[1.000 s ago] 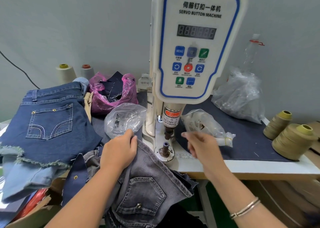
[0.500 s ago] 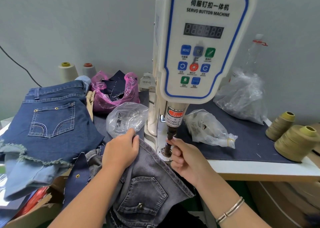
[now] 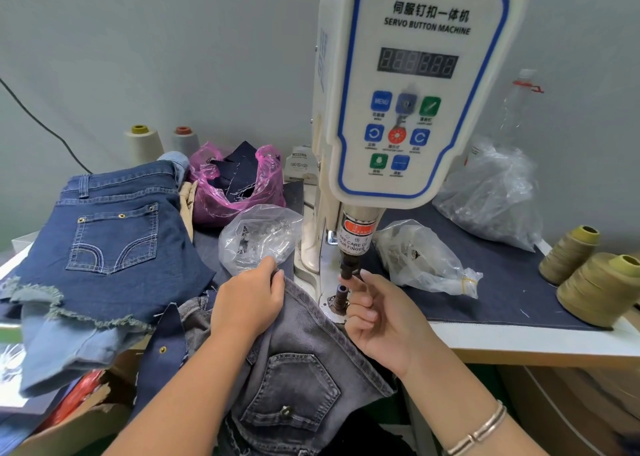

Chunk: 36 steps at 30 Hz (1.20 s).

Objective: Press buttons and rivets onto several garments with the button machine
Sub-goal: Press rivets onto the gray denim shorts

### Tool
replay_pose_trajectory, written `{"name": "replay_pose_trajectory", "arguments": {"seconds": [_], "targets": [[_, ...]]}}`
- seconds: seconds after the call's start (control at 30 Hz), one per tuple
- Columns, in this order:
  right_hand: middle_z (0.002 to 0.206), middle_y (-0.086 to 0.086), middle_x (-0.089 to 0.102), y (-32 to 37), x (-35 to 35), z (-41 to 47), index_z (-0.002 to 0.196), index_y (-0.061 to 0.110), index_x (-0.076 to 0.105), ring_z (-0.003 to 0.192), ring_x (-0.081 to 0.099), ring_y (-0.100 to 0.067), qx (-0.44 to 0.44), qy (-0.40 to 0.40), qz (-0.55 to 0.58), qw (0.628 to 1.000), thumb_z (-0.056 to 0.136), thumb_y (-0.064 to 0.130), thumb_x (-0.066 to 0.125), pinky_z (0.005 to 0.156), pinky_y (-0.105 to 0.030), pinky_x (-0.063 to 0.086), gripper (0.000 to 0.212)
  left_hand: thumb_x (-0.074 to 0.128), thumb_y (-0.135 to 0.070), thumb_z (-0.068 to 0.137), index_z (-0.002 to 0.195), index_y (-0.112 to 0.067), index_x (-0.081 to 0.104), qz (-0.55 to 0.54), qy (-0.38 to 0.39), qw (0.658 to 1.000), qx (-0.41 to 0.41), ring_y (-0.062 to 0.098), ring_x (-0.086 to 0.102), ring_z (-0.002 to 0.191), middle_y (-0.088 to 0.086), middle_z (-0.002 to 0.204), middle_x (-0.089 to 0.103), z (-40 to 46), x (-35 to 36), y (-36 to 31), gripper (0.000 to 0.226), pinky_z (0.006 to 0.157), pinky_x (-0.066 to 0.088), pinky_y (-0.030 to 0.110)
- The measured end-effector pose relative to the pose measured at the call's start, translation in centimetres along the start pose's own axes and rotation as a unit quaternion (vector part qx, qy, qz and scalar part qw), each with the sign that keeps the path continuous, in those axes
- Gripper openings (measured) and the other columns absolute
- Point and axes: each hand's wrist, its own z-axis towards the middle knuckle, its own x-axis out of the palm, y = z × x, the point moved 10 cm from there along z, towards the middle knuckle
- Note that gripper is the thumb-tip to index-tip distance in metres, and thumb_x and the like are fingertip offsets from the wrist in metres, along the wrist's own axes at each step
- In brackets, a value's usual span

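Figure: loading stage at the button machine [image 3: 412,92], head view. My left hand [image 3: 247,300] gripped the waistband edge of the grey denim garment [image 3: 304,362], fingers curled into the cloth just left of the machine's base; the garment draped from that grip down over the table edge [image 3: 519,338], its back pocket showing below. My right hand [image 3: 377,317] was raised beside the tooling, fingertips [image 3: 356,282] gathered at the upper punch [image 3: 346,270] directly above the lower die [image 3: 340,294]; whether they pinched a button part I could not tell, as anything held there was too small to see. I judged the denim soft and limp yet fairly heavy, apt to slide off the table under its own weight, so it wanted holding at the stiff, doubled waistband close to the pressing spot. The fasteners in the clear bag [image 3: 258,241] I judged small, hard and slippery, best taken by fingertip pinch. Finished blue denim shorts [image 3: 110,244] lay to the left.
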Motion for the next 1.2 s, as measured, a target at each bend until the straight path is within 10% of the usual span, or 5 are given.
{"name": "replay_pose_trajectory", "arguments": {"seconds": [0.33,0.5,0.63,0.77,1.2], "targets": [[0.053,-0.002,0.049,-3.1,1.1,-1.3,0.101,-0.001,0.068,0.032,0.036,-0.008,-0.013,0.019,0.086,0.996,0.096,0.026,0.043,0.032,-0.015,0.03,0.038,0.041,-0.037,0.097,0.084,-0.021,0.041,-0.006,0.0,1.0,-0.001,0.023,0.046,0.055,-0.008,0.056,0.043,-0.1,-0.2,-0.1,0.02,0.053,0.03,0.033],[0.06,0.0,0.056,-4.7,7.0,1.1,0.1,0.008,0.073,0.043,0.048,-0.008,-0.079,0.061,-0.15,0.984,0.098,0.022,0.046,0.042,-0.018,0.04,0.031,0.05,-0.029,0.09,0.072,-0.03,0.033,-0.053,0.035,0.998,-0.023,0.024,0.057,0.061,-0.004,0.062,0.053,-0.5,-0.3,-0.1,0.026,0.057,0.036,0.034],[0.109,0.0,0.069,0.0,13.0,6.1,0.108,0.014,0.071,0.101,0.061,-0.014,-0.298,-0.027,-0.623,0.723,0.095,0.014,0.045,0.085,-0.023,0.045,0.029,0.048,-0.019,0.088,0.085,-0.015,0.059,0.021,0.056,0.997,-0.042,0.032,0.066,0.085,0.007,0.087,0.068,-0.5,-0.4,0.1,0.012,0.063,0.033,0.031],[0.11,-0.01,0.067,-0.4,15.7,11.6,0.106,0.013,0.071,0.102,0.061,-0.03,-0.288,-0.05,-0.828,0.479,0.089,0.006,0.05,0.073,-0.03,0.043,0.027,0.049,-0.019,0.088,0.076,-0.013,0.055,0.015,0.07,0.996,-0.06,0.034,0.064,0.083,0.013,0.09,0.069,-0.3,0.2,0.6,0.015,0.062,0.033,0.03],[0.113,-0.008,0.065,-1.9,17.0,15.3,0.113,0.01,0.062,0.106,0.062,-0.028,-0.289,-0.065,-0.897,0.327,0.084,0.005,0.059,0.07,-0.033,0.038,0.029,0.05,-0.026,0.086,0.088,-0.018,0.061,-0.073,0.108,0.987,-0.099,0.031,0.065,0.09,0.007,0.098,0.069,-0.2,1.3,1.8,0.013,0.065,0.036,0.028]]}}
